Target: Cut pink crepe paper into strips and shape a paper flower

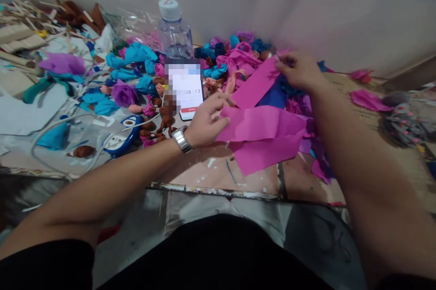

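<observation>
A long piece of bright pink crepe paper [269, 124] lies in folds over the near part of the table, one flap hanging toward the front edge. My left hand [211, 119], with a metal watch on the wrist, pinches this paper at its left end. From there a straight pink strip [255, 83] slants up and away to my right hand [298, 69], whose thumb and fingers are closed on its far end. Something small and pale shows at those right fingertips, too blurred to name. Blue paper [274, 94] lies beneath the strip.
Crumpled paper flowers [124, 93] in blue, purple and pink cover the table's back. A phone [190, 94] leans before a water bottle [175, 35]. Teal-handled pliers or scissors [41, 87], a white cable [37, 135] and wooden sticks [20, 35] lie left. A wall stands behind.
</observation>
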### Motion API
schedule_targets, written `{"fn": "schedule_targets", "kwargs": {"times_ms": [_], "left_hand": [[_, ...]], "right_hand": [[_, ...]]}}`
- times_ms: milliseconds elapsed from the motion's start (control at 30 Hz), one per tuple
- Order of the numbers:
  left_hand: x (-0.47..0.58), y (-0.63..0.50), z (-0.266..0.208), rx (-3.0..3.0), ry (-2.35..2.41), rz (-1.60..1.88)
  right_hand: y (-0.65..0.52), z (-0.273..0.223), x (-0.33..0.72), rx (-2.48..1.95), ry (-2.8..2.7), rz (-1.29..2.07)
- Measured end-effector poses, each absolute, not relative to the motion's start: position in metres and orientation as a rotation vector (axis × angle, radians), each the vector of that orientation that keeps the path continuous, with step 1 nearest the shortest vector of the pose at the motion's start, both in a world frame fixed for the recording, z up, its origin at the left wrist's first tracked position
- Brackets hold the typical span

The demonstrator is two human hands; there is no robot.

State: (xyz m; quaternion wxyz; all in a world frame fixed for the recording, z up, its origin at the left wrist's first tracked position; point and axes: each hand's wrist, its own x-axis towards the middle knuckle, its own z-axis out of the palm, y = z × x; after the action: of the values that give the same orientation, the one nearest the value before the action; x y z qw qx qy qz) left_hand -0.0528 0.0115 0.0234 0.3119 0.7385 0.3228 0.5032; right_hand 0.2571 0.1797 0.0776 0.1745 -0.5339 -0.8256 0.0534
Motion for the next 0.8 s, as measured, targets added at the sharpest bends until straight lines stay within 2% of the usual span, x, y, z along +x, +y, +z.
{"fn": "schedule_targets", "kwargs": {"times_ms": [100, 300, 467, 633, 800], "left_hand": [[-0.053, 0.012, 0.022, 1.730, 0.820, 1.293], [-0.051, 0.014, 0.023, 1.514, 0.912, 1.276], [-0.049, 0.014, 0.024, 1.473, 0.982, 1.233], [-0.047, 0.012, 0.023, 1.467, 1.012, 1.161], [-0.048, 0.013, 0.022, 1.442, 1.023, 1.207]], "right_hand": [[0.166, 0.076, 0.256, -1.454, -2.527, -0.138], [0.155, 0.048, 0.253, -1.491, -2.586, -0.228], [0.144, 0.041, 0.257, -1.491, -2.511, -0.065], [0.114, 0.059, 0.255, -1.438, -2.385, 0.051], [0.069, 0.077, 0.253, -1.405, -2.243, 0.344]]}}
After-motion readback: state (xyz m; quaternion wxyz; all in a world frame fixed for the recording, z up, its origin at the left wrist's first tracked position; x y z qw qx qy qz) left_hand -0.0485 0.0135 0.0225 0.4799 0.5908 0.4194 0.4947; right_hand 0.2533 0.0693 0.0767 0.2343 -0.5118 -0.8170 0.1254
